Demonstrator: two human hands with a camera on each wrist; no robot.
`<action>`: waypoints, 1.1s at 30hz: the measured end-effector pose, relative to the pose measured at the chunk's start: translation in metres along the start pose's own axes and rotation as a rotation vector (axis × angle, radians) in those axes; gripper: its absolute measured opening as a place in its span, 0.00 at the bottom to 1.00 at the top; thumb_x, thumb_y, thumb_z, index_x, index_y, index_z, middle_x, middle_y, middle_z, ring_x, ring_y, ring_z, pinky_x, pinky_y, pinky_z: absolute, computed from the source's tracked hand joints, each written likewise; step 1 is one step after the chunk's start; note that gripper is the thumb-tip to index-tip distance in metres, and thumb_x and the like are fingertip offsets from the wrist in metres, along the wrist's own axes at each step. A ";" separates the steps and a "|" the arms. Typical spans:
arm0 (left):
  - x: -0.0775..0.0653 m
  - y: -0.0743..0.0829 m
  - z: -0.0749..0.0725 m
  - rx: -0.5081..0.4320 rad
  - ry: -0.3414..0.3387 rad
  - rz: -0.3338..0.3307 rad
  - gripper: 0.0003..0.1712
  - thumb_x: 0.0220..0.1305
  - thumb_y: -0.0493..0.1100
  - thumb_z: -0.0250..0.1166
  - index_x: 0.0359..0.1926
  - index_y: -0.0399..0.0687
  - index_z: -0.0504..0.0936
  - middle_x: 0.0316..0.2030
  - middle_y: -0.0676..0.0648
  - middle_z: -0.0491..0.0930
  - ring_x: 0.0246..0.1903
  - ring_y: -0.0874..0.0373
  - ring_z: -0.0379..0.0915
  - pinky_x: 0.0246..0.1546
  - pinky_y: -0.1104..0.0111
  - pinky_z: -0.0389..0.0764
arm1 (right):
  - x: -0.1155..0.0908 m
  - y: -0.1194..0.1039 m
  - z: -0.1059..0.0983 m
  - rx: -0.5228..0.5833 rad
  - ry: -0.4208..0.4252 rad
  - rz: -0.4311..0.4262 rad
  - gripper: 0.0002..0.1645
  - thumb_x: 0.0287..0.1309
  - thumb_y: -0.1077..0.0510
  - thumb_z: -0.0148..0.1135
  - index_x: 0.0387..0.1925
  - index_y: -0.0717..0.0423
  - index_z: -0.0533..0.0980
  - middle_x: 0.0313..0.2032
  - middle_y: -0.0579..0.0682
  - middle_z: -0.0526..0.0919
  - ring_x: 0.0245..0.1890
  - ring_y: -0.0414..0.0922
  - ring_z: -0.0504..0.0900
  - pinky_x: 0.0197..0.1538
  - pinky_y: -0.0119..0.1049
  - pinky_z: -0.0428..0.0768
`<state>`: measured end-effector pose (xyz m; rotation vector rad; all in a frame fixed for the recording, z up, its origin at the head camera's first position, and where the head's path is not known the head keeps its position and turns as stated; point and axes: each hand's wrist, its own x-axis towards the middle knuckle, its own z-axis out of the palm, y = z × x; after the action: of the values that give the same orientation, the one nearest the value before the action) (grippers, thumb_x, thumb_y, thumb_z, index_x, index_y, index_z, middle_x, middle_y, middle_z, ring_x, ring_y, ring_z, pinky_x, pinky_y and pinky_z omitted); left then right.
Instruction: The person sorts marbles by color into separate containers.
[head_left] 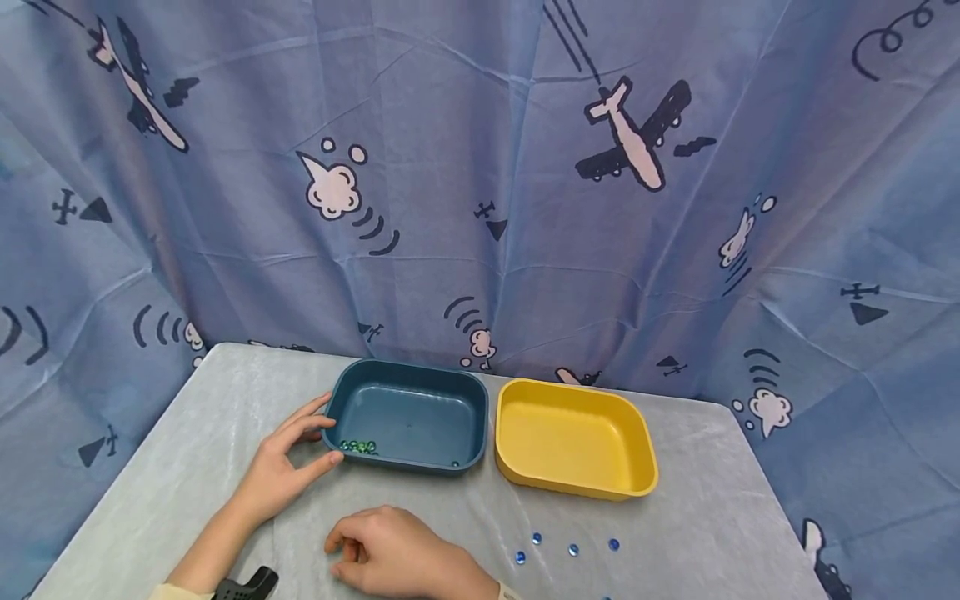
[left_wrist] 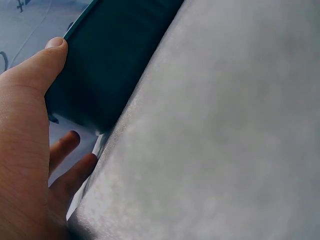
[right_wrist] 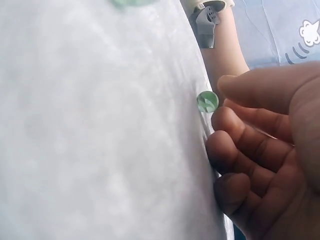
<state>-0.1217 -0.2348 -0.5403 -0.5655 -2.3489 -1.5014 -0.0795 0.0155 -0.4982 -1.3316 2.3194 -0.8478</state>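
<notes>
My left hand [head_left: 281, 473] holds the left end of a dark teal tray [head_left: 408, 417]. Its thumb [left_wrist: 56, 45] lies on the rim in the left wrist view, with other fingers below the tray's corner. Several green marbles [head_left: 360, 447] sit in the tray's front left corner. A single small marble [head_left: 455, 464] lies near its front right corner. My right hand [head_left: 397, 550], fingers curled, is in front of the tray. In the right wrist view a green glass marble [right_wrist: 207, 102] is at its thumb and fingertips, seemingly pinched; the head view hides this marble.
A yellow tray [head_left: 577, 437] stands just right of the teal one. Several blue marbles [head_left: 573, 550] lie on the grey cloth before it. Another green marble [right_wrist: 132, 2] shows at the right wrist view's top edge. Behind the table hangs a blue curtain [head_left: 450, 167].
</notes>
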 end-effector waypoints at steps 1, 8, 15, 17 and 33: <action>0.000 0.000 0.000 0.001 0.001 0.000 0.27 0.63 0.30 0.80 0.62 0.40 0.84 0.80 0.44 0.68 0.66 0.68 0.75 0.60 0.76 0.80 | 0.000 0.000 0.001 -0.003 -0.003 0.004 0.09 0.74 0.53 0.73 0.52 0.46 0.87 0.31 0.27 0.80 0.30 0.18 0.72 0.39 0.12 0.73; -0.001 0.000 -0.001 0.009 0.005 -0.001 0.28 0.63 0.31 0.81 0.63 0.40 0.84 0.80 0.43 0.68 0.66 0.68 0.75 0.60 0.76 0.81 | -0.001 -0.001 0.004 -0.026 -0.056 0.043 0.07 0.75 0.51 0.72 0.50 0.44 0.88 0.25 0.26 0.76 0.24 0.20 0.71 0.32 0.15 0.72; 0.000 -0.002 0.000 0.012 -0.002 0.003 0.28 0.63 0.32 0.81 0.63 0.42 0.84 0.80 0.45 0.67 0.67 0.67 0.75 0.60 0.75 0.81 | -0.002 -0.001 0.002 -0.053 -0.065 0.018 0.03 0.73 0.51 0.73 0.43 0.44 0.89 0.28 0.26 0.79 0.26 0.17 0.71 0.35 0.13 0.72; 0.000 -0.002 0.000 0.012 -0.001 0.002 0.28 0.63 0.32 0.81 0.63 0.42 0.84 0.81 0.45 0.67 0.67 0.67 0.75 0.60 0.74 0.81 | -0.003 -0.001 0.002 -0.061 -0.068 0.009 0.03 0.73 0.51 0.74 0.41 0.43 0.89 0.28 0.26 0.79 0.27 0.17 0.71 0.36 0.12 0.72; 0.001 0.003 0.003 0.010 0.018 0.028 0.28 0.62 0.30 0.81 0.62 0.43 0.85 0.80 0.44 0.69 0.66 0.67 0.76 0.59 0.78 0.80 | -0.004 -0.001 0.000 0.000 -0.091 0.066 0.04 0.76 0.50 0.70 0.41 0.43 0.87 0.29 0.25 0.79 0.29 0.18 0.74 0.37 0.13 0.74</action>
<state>-0.1215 -0.2306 -0.5390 -0.5774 -2.3243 -1.4757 -0.0766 0.0190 -0.4971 -1.2599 2.2795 -0.7509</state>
